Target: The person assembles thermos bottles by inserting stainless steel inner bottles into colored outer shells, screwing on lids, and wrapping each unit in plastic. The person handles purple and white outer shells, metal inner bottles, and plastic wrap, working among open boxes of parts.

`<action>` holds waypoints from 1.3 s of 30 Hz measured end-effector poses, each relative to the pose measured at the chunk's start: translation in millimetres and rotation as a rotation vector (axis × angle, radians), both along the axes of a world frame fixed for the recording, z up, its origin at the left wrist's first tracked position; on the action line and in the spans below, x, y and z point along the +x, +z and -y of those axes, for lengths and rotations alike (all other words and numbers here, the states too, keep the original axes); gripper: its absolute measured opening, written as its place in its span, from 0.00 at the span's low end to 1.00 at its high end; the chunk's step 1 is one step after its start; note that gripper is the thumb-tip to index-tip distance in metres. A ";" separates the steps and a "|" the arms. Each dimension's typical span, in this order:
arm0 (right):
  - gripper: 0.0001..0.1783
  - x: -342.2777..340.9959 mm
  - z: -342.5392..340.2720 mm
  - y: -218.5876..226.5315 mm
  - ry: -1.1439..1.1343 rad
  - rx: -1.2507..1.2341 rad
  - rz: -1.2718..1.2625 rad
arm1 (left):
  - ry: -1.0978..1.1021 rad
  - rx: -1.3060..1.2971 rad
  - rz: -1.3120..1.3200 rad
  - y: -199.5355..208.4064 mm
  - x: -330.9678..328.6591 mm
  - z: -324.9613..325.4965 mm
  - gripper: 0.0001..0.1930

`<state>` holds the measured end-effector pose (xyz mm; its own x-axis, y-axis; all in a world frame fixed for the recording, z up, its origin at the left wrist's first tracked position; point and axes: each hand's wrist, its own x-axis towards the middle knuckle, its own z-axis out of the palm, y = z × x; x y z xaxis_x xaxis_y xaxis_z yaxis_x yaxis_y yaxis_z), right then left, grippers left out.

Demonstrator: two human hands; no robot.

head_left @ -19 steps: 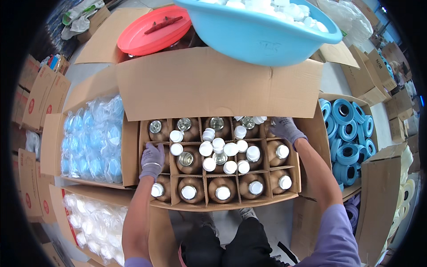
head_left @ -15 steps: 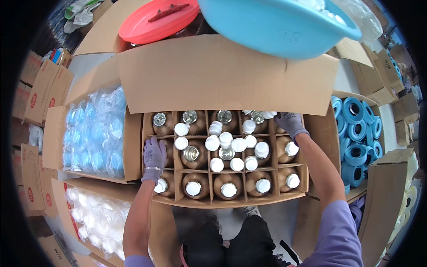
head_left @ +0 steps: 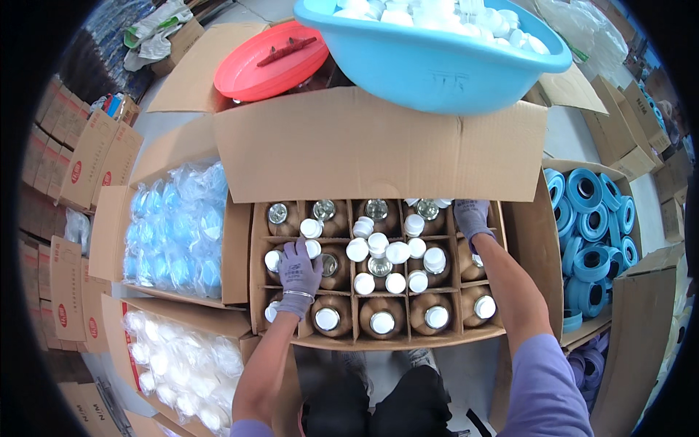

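A cardboard carton [head_left: 349, 342] with dividers holds several brown-looking bottles, some with white caps and others with bare silvery tops. My left hand [head_left: 300, 271], in a grey-purple glove, hovers over the left part of the middle row. Its fingers are apart, their tips beside a loose white cap [head_left: 313, 249]. To its left stands a capped bottle [head_left: 273, 261]. More loose white caps [head_left: 378, 243] lie across the middle. My gloved right hand [head_left: 473, 218] reaches into the back right compartment; the flap [head_left: 378, 149] hides its fingertips.
Behind the flap sit a blue basin [head_left: 451, 73] full of white caps and a red plastic lid [head_left: 269, 65]. Cartons of bagged blue pieces [head_left: 175, 226] and bagged white pieces [head_left: 182, 364] stand left. A carton of blue rings [head_left: 593, 226] stands right.
My left hand has moved right, from the left-column bottle to the loose caps. That bottle's white cap now shows. My right hand stays at the back right. The view has shifted slightly.
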<state>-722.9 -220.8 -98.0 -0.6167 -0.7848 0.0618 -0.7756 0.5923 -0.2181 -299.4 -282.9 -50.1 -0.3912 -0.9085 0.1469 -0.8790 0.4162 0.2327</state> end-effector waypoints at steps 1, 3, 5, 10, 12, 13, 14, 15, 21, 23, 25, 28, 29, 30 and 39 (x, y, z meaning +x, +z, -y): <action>0.17 -1.4 -2.8 2.6 0.072 0.037 -0.075 | 0.043 0.052 0.013 0.4 -1.1 2.1 0.32; 0.20 4.3 -18.5 6.7 0.284 -0.048 -0.279 | 0.072 0.146 -0.022 3.7 -0.8 7.7 0.30; 0.25 3.8 -28.1 25.7 0.439 0.029 -0.177 | 0.043 0.180 -0.067 13.2 7.8 10.5 0.27; 0.24 -4.2 -34.1 44.5 0.714 -0.164 0.167 | -0.106 0.066 -0.576 11.6 20.0 20.0 0.33; 0.24 -18.3 -31.1 20.8 0.826 0.031 0.001 | -0.043 0.040 -0.427 33.0 19.4 60.4 0.36; 0.25 -5.3 -22.0 22.5 0.881 0.074 -0.322 | 0.103 0.161 -0.460 16.3 46.2 89.9 0.36; 0.25 1.4 -19.6 21.6 0.856 0.014 -0.359 | 0.090 0.215 -0.576 18.5 46.4 103.8 0.36; 0.26 11.0 -15.0 23.5 0.835 -0.057 -0.400 | 0.047 0.238 -0.389 11.9 61.5 121.1 0.34; 0.30 86.6 14.0 70.6 0.545 0.214 -0.048 | -0.170 -0.099 0.031 -26.9 49.1 155.0 0.25; 0.29 96.9 20.4 58.5 0.438 0.175 0.006 | -0.253 -0.169 -0.047 -44.8 33.8 160.1 0.23; 0.29 87.4 12.7 44.1 0.391 0.084 0.050 | -0.125 -0.016 0.062 -43.5 18.4 161.1 0.23; 0.29 76.8 5.6 37.6 0.422 -0.058 0.064 | -0.037 -0.062 0.063 -47.1 11.2 158.7 0.23; 0.29 79.6 8.7 37.8 0.417 -0.048 0.033 | -0.015 -0.100 0.090 -53.9 15.4 161.7 0.23; 0.29 79.1 9.7 37.0 0.409 -0.040 -0.001 | 0.006 -0.142 0.114 -55.5 18.1 164.7 0.22; 0.36 140.4 -73.9 86.4 0.733 -0.083 -0.065 | -0.654 -0.018 0.007 48.8 -69.6 -10.5 0.38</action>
<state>-582.5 -146.9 -11.6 0.0704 -0.9851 0.1570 -0.9788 -0.0986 -0.1797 -369.0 -272.4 -1.3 -0.8632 -0.4804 0.1550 -0.4448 0.8691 0.2163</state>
